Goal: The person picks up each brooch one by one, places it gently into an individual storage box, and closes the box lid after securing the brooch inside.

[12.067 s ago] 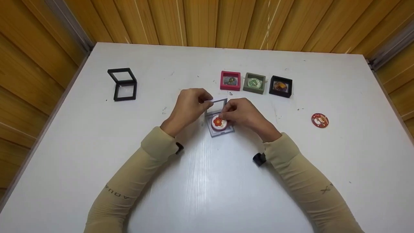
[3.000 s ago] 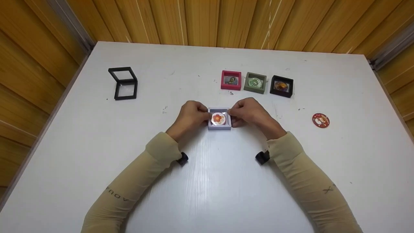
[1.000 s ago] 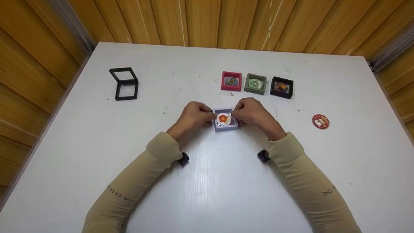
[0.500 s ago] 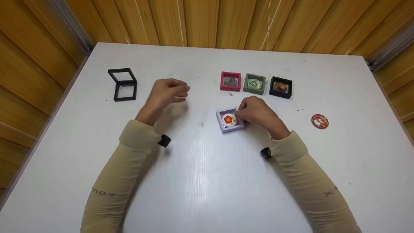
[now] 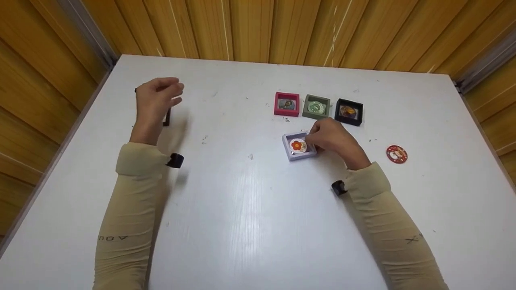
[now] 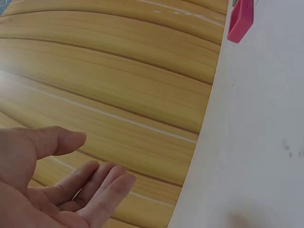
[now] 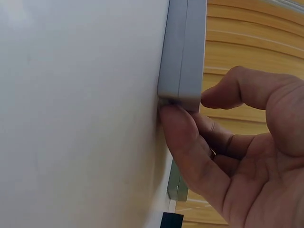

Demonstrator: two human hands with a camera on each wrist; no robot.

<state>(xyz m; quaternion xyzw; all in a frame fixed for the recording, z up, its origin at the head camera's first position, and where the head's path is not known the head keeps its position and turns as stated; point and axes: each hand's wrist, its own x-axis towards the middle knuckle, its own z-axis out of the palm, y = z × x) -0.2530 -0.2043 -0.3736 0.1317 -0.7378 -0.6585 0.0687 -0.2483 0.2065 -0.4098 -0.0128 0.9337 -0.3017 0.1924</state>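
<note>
My right hand [image 5: 334, 139] holds the right edge of a small lilac display frame [image 5: 286, 148], which is closed and lies on the table. Behind its clear film sits a round white badge [image 5: 297, 146] with a red flower. In the right wrist view, fingers touch the side of the lilac frame [image 7: 183, 57] and the thumb rests at its top face. My left hand [image 5: 155, 98] hovers above a black display frame [image 5: 166, 119] at the far left, mostly hidden by that hand. The left wrist view has the left hand [image 6: 71, 190] loosely curled, holding nothing.
Behind the right hand stand three filled frames in a row: pink [image 5: 277, 104], green [image 5: 305, 106] and black [image 5: 349, 120]. A loose round red badge [image 5: 397, 154] lies to the right on the white table [image 5: 242, 225]. Wood-patterned panels [image 5: 250, 28] border the table.
Earlier the lilac frame was open with the badge being placed; it is now closed. The left hand has let go and moved far left; the right hand has drawn the frame to the right.
</note>
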